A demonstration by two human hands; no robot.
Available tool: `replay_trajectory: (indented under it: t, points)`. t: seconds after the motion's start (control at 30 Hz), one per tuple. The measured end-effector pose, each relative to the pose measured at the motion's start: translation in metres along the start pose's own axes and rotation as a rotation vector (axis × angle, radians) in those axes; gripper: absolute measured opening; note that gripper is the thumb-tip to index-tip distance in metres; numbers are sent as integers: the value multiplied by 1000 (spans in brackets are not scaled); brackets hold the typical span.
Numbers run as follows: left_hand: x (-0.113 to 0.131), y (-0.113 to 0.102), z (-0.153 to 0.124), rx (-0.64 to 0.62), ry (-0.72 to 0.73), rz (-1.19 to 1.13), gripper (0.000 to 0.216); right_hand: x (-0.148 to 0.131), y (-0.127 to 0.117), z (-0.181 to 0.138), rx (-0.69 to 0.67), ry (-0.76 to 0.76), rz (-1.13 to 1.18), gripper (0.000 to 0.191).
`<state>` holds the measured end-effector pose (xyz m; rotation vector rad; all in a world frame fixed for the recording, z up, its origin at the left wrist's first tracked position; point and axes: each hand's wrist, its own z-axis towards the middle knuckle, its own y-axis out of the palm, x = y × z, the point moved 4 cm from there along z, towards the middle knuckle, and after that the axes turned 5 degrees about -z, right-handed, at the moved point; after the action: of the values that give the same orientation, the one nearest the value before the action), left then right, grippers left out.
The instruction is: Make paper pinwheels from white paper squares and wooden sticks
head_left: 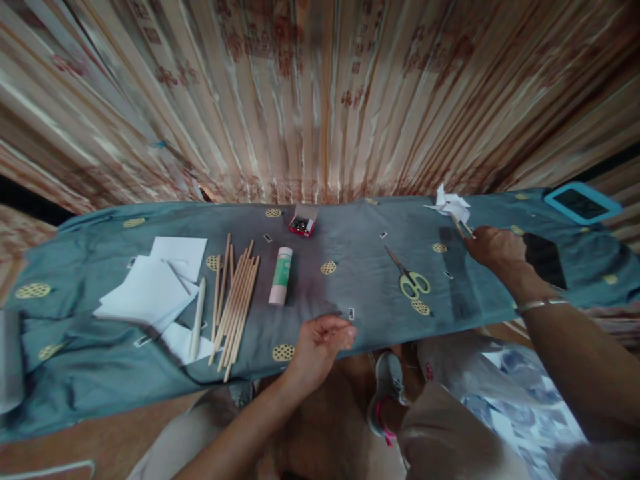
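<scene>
My right hand reaches to the far right of the cloth-covered table and grips a thin wooden stick that carries a white paper pinwheel. My left hand rests at the near edge of the grey-blue cloth, fingers curled loosely, holding nothing. Yellow-handled scissors lie between the two hands. A glue stick and a bundle of several wooden sticks lie left of my left hand.
White paper sheets lie at the left with a white folding tool. A small red box of pins sits at the back. A black phone and a blue-framed tablet lie at the right. A curtain hangs behind.
</scene>
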<state>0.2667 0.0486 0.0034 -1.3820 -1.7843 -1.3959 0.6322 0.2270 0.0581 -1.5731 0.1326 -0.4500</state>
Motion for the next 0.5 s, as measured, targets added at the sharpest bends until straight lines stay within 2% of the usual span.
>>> replay_trajectory:
  t: [0.13, 0.23, 0.33, 0.4, 0.5]
  points:
    - [3, 2, -11, -49, 6, 64, 34, -42, -17, -54, 101, -158, 147, 28]
    - [5, 2, -19, -86, 30, 109, 35, -86, -13, -108, 78, -333, 291, 18]
    - [6, 0, -24, -83, 51, 133, 36, -132, -1, -160, 30, -526, 456, 20]
    - [7, -2, -25, -63, 95, 138, 26, -155, 7, -185, 84, -602, 538, 26]
    - [17, -1, -30, -56, 186, 117, 14, -175, 16, -211, 283, -717, 689, 36]
